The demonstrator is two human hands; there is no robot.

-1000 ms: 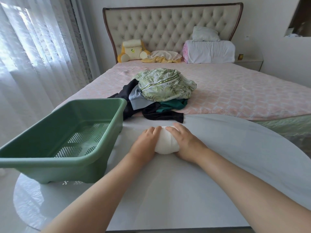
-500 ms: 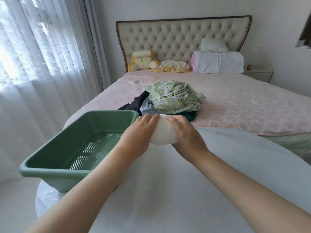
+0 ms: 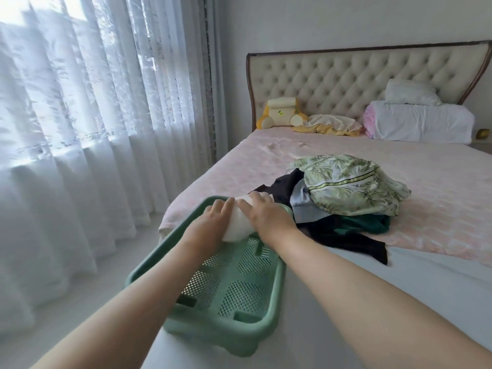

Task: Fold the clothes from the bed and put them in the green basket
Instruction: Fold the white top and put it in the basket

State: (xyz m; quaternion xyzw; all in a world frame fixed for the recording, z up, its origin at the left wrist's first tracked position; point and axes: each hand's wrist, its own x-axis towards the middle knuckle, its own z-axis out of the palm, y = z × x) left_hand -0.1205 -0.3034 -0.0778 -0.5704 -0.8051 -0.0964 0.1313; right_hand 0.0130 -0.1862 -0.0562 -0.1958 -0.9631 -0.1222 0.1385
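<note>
The bed (image 3: 439,227), under its pink cover, lay beyond and to the right of both hands, and the pale table (image 3: 386,302) ran beneath the right forearm. The green basket (image 3: 221,338) sat directly under the hands, its long side running away from the person along the line of the forearms, so the open mesh floor stretched from below the wrists back toward the elbows. The pile of unfolded clothes (image 3: 346,187), topped by a leaf-print piece, rested on the bed just past the right hand's knuckles and off to its right.

The folded white garment (image 3: 238,225) was clasped between the two hands, over the far end of the basket and inside its rim. Its long axis pointed from the wrists toward the fingertips, in line with the basket's length. Whether its underside already touched the mesh could not be told.

The left hand (image 3: 210,222) cupped the bundle's left flank, fingers curled over the top. The right hand (image 3: 266,217) did the same on the right flank, so neither was any nearer to it than the other.

The placing step seemed nearly done. Straight down looked like the only direction left, the basket floor lying right below the palms, and letting go with both hands together would probably keep the fold from springing open.
</note>
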